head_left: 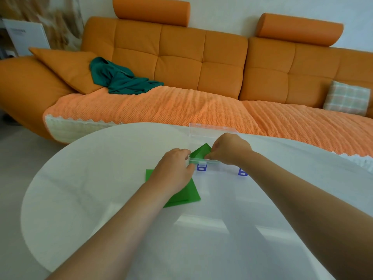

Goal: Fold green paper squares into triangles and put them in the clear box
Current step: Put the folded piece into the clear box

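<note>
A clear box (pixel 212 161) with two blue latches stands on the white table, its lid (pixel 210 129) raised at the back. My right hand (pixel 230 148) pinches a folded green paper triangle (pixel 200 150) that pokes up out of the box. My left hand (pixel 173 170) grips the box's near left corner with thumb and fingers. Under my left hand and wrist lies a small stack of green paper squares (pixel 185 196), partly hidden by the arm.
The round white table (pixel 101 188) has its far edge just behind the box. Beyond it stands an orange sofa (pixel 181 67) with a dark green cloth (pixel 121 77) and a checked cushion (pixel 347 98).
</note>
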The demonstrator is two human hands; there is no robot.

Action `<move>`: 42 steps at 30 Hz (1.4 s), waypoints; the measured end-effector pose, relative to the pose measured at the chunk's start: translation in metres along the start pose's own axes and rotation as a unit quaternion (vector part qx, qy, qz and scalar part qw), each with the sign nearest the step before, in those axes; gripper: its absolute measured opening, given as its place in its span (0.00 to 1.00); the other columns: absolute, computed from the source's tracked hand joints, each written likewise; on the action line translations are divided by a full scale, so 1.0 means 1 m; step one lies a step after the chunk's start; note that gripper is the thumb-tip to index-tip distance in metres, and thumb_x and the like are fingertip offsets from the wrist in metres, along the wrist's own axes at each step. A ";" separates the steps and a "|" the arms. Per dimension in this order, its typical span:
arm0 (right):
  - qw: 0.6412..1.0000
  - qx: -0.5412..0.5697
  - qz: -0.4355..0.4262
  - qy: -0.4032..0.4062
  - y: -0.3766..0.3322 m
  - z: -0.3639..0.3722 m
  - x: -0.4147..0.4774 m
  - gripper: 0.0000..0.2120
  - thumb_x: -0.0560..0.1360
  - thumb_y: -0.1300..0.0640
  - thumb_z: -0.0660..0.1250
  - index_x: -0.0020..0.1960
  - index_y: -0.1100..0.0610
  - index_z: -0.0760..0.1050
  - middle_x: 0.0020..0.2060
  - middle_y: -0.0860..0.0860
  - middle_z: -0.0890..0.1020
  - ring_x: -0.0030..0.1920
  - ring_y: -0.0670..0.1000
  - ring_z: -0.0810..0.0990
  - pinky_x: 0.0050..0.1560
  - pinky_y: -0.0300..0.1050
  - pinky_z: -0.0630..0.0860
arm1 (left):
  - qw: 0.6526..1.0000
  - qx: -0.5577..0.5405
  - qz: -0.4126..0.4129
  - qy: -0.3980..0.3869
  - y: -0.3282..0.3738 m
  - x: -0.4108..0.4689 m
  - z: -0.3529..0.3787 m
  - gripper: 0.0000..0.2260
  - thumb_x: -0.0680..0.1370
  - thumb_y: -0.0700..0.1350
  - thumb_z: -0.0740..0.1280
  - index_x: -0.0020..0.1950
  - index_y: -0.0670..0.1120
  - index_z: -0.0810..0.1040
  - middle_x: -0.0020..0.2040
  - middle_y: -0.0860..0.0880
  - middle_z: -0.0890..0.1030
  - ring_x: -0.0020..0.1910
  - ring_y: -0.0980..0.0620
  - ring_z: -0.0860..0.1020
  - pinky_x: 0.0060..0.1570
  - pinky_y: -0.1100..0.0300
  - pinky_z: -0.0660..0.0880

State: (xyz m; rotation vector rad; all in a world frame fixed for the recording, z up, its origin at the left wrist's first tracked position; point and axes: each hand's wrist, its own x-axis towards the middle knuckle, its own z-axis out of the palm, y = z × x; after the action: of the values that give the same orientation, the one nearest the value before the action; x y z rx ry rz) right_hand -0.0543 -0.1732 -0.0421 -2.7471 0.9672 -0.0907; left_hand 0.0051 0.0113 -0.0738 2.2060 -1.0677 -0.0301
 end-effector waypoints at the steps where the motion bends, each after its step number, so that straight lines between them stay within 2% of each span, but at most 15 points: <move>1: 1.000 -0.003 0.001 0.007 0.000 -0.001 -0.001 0.16 0.65 0.36 0.74 0.43 0.47 0.82 0.38 0.43 0.82 0.40 0.47 0.80 0.37 0.42 0.76 | 1.000 0.001 -0.001 -0.001 0.000 0.000 0.000 0.18 0.81 0.48 0.64 0.71 0.46 0.72 0.62 0.49 0.77 0.58 0.51 0.76 0.57 0.58 0.73; 6: 1.000 0.009 -0.014 0.022 0.007 -0.009 -0.011 0.13 0.66 0.38 0.75 0.41 0.46 0.82 0.37 0.43 0.83 0.39 0.47 0.81 0.39 0.42 0.77 | 1.000 0.006 -0.006 -0.009 -0.005 -0.004 -0.006 0.20 0.81 0.48 0.64 0.73 0.47 0.70 0.65 0.50 0.76 0.62 0.52 0.75 0.61 0.57 0.73; 10: 0.996 0.062 -0.033 0.054 0.007 -0.016 -0.026 0.10 0.68 0.41 0.76 0.41 0.46 0.82 0.37 0.40 0.83 0.37 0.43 0.81 0.39 0.42 0.78 | 1.000 0.013 -0.004 -0.014 -0.013 -0.012 -0.015 0.21 0.81 0.49 0.64 0.74 0.48 0.69 0.66 0.52 0.75 0.63 0.52 0.73 0.64 0.56 0.72; 13: 0.987 0.113 -0.090 0.076 -0.001 -0.017 -0.045 0.07 0.71 0.46 0.75 0.47 0.46 0.83 0.42 0.40 0.83 0.39 0.40 0.79 0.41 0.40 0.77 | 1.000 0.023 0.007 -0.015 -0.021 -0.022 -0.025 0.21 0.80 0.49 0.65 0.73 0.49 0.70 0.66 0.52 0.74 0.64 0.53 0.73 0.64 0.58 0.71; 16: 0.974 0.139 -0.176 0.041 -0.020 -0.010 -0.070 0.07 0.72 0.50 0.74 0.50 0.46 0.83 0.44 0.40 0.83 0.38 0.35 0.76 0.42 0.36 0.72 | 0.998 0.045 0.027 -0.038 -0.030 -0.033 -0.035 0.21 0.79 0.49 0.67 0.72 0.50 0.71 0.67 0.53 0.73 0.68 0.54 0.70 0.67 0.58 0.68; 18: 0.968 0.122 -0.219 -0.019 -0.034 0.000 -0.085 0.11 0.71 0.49 0.75 0.53 0.45 0.82 0.48 0.39 0.82 0.42 0.36 0.77 0.49 0.37 0.73 | 0.995 0.066 0.042 -0.065 -0.036 -0.041 -0.041 0.22 0.77 0.53 0.68 0.71 0.52 0.72 0.67 0.55 0.72 0.69 0.55 0.67 0.67 0.58 0.67; 20: 0.965 0.084 -0.238 -0.073 -0.043 0.014 -0.098 0.18 0.71 0.45 0.75 0.60 0.44 0.79 0.56 0.40 0.80 0.53 0.42 0.78 0.57 0.41 0.74 | 0.989 0.086 0.049 -0.106 -0.040 -0.048 -0.048 0.25 0.74 0.59 0.70 0.70 0.54 0.72 0.66 0.57 0.71 0.68 0.56 0.64 0.66 0.58 0.67; 22: 0.962 0.061 -0.247 -0.104 -0.049 0.026 -0.106 0.27 0.70 0.43 0.75 0.67 0.43 0.74 0.65 0.42 0.77 0.63 0.45 0.75 0.64 0.40 0.70 | 0.983 0.101 0.049 -0.146 -0.045 -0.055 -0.054 0.30 0.71 0.63 0.70 0.71 0.56 0.71 0.66 0.58 0.69 0.67 0.57 0.62 0.67 0.57 0.66; 25: 0.963 0.044 -0.239 -0.117 -0.050 0.033 -0.111 0.30 0.72 0.44 0.73 0.72 0.42 0.70 0.70 0.42 0.73 0.68 0.46 0.70 0.66 0.38 0.65 | 0.978 0.116 0.046 -0.165 -0.054 -0.062 -0.059 0.33 0.72 0.62 0.70 0.74 0.54 0.68 0.69 0.58 0.68 0.69 0.57 0.62 0.68 0.58 0.64; 31: 0.962 0.040 -0.263 -0.070 -0.047 0.033 -0.113 0.19 0.75 0.46 0.70 0.65 0.46 0.78 0.62 0.43 0.80 0.61 0.47 0.78 0.63 0.44 0.73 | 0.981 0.101 0.065 -0.152 -0.060 -0.067 -0.066 0.22 0.76 0.59 0.69 0.68 0.54 0.76 0.66 0.58 0.73 0.67 0.57 0.69 0.67 0.60 0.66; 35: 0.945 -0.006 -0.325 0.014 -0.048 0.039 -0.113 0.12 0.81 0.50 0.62 0.57 0.50 0.82 0.52 0.47 0.85 0.49 0.51 0.82 0.52 0.46 0.76 | 0.984 0.093 0.063 -0.141 -0.058 -0.067 -0.073 0.14 0.80 0.54 0.64 0.64 0.55 0.80 0.61 0.57 0.79 0.60 0.57 0.75 0.63 0.56 0.72; 38: 0.932 -0.015 -0.346 0.109 -0.048 0.042 -0.111 0.08 0.77 0.51 0.67 0.48 0.50 0.85 0.41 0.46 0.86 0.38 0.50 0.82 0.45 0.40 0.69 | 0.987 0.102 0.088 -0.092 -0.050 -0.069 -0.071 0.13 0.79 0.47 0.64 0.62 0.55 0.81 0.59 0.58 0.80 0.59 0.57 0.76 0.60 0.57 0.74; 40: 0.929 0.004 -0.337 0.152 -0.048 0.041 -0.111 0.03 0.72 0.51 0.72 0.43 0.48 0.85 0.36 0.43 0.85 0.33 0.48 0.79 0.44 0.42 0.71 | 0.987 0.102 0.106 -0.065 -0.042 -0.070 -0.067 0.14 0.77 0.47 0.65 0.61 0.55 0.82 0.56 0.58 0.81 0.56 0.57 0.76 0.55 0.59 0.75; 42: 0.923 0.011 -0.337 0.184 -0.047 0.038 -0.113 0.02 0.68 0.50 0.75 0.39 0.47 0.83 0.32 0.42 0.83 0.31 0.47 0.78 0.41 0.45 0.71 | 0.984 0.110 0.128 -0.053 -0.034 -0.070 -0.061 0.12 0.77 0.50 0.66 0.59 0.57 0.82 0.52 0.58 0.82 0.52 0.56 0.76 0.50 0.57 0.76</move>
State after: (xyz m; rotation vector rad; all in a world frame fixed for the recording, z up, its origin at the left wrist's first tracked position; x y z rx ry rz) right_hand -0.1085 -0.0601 -0.0666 -2.9606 0.0279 -0.7433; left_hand 0.0001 0.1094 -0.0649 2.2625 -1.4694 0.0890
